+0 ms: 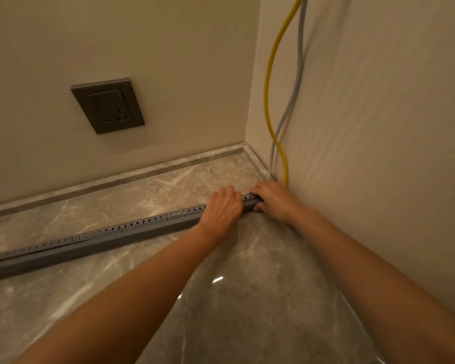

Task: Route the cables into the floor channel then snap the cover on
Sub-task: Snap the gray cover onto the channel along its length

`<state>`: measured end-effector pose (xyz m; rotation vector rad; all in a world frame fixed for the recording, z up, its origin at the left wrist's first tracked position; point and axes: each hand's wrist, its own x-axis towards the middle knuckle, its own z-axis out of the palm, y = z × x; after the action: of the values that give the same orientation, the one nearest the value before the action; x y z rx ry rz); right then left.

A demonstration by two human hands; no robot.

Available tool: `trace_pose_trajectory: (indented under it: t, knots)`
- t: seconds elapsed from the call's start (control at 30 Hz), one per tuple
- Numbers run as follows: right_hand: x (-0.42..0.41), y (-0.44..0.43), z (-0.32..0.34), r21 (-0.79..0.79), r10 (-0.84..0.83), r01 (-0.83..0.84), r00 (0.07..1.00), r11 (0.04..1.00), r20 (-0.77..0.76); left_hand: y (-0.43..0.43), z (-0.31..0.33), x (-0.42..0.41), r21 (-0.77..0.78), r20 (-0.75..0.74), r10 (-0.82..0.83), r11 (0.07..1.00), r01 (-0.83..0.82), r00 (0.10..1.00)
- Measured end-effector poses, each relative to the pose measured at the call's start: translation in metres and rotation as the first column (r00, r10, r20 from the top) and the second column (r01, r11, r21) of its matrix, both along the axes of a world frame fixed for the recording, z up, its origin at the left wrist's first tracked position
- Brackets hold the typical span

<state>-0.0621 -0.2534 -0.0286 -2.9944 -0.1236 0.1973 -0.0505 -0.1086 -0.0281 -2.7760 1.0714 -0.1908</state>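
Observation:
A long grey slotted floor channel (95,239) lies on the marble floor, running from the left edge to the right wall. My left hand (222,208) lies over its top near the right end, fingers curled over the far side. My right hand (275,199) grips the channel's very end at the wall, thumb under the near side. A yellow cable (269,82) and a grey cable (297,82) hang down the right wall and drop behind my right hand. Whether they lie inside the channel is hidden.
A dark grey wall socket (107,105) sits on the back wall above the floor. A marble skirting strip (132,174) runs along the back wall into the corner. Glossy marble floor (234,298) spreads in front of the channel.

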Motion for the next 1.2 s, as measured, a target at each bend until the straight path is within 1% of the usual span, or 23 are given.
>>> trace_pose_trajectory:
  t: [0.07,0.13,0.2,0.23,0.3,0.4,0.57,0.7,0.77,1.07,1.13,1.2]
  knots:
    - [0.000,-0.001,-0.001,0.028,-0.008,0.008,1.000,1.000,0.007,-0.002,-0.011,0.001,-0.040,0.056,-0.004,0.999,0.006,0.998]
    - [0.000,-0.003,-0.002,0.089,-0.021,0.022,1.000,0.996,-0.003,-0.006,-0.008,-0.005,-0.051,0.068,-0.005,0.999,0.009,0.998]
    - [0.001,-0.005,-0.002,0.153,-0.033,0.035,0.999,0.988,-0.017,-0.009,-0.003,-0.007,-0.029,0.049,0.002,1.000,0.000,0.999]
    - [0.001,-0.006,-0.001,0.169,-0.033,0.037,0.999,0.985,-0.023,-0.011,-0.003,-0.006,-0.004,0.006,0.035,0.999,-0.035,0.999]
    - [0.002,-0.006,0.000,0.178,-0.029,0.034,0.999,0.983,-0.029,-0.013,-0.006,0.001,0.006,-0.074,0.028,1.000,-0.027,0.997]
    - [0.002,-0.006,0.001,0.159,-0.024,0.027,0.999,0.987,-0.022,-0.013,-0.002,0.005,0.005,-0.113,0.030,1.000,-0.030,0.993]
    - [0.003,-0.006,0.002,0.137,-0.017,0.019,1.000,0.990,-0.019,-0.004,0.002,0.015,-0.097,-0.205,0.028,0.994,-0.049,0.978]
    - [0.004,-0.006,0.003,0.138,-0.021,0.023,1.000,0.990,-0.015,-0.005,0.004,0.016,-0.024,-0.241,0.048,0.998,-0.055,0.969]
    - [0.004,-0.005,0.002,0.124,-0.018,0.018,1.000,0.992,-0.003,-0.007,0.003,0.014,-0.036,-0.274,0.053,0.997,-0.065,0.960]
    - [0.004,-0.005,0.005,0.119,-0.026,0.026,1.000,0.993,-0.001,-0.006,-0.001,0.012,-0.097,-0.273,0.031,0.994,-0.059,0.961]
    - [0.004,-0.004,0.005,0.119,-0.033,0.033,0.999,0.992,-0.003,-0.006,-0.001,0.013,-0.099,-0.288,0.039,0.993,-0.070,0.957]
    - [0.004,-0.003,0.005,0.082,-0.019,0.020,1.000,0.996,-0.009,-0.004,0.000,0.015,-0.102,-0.320,0.051,0.991,-0.088,0.946]
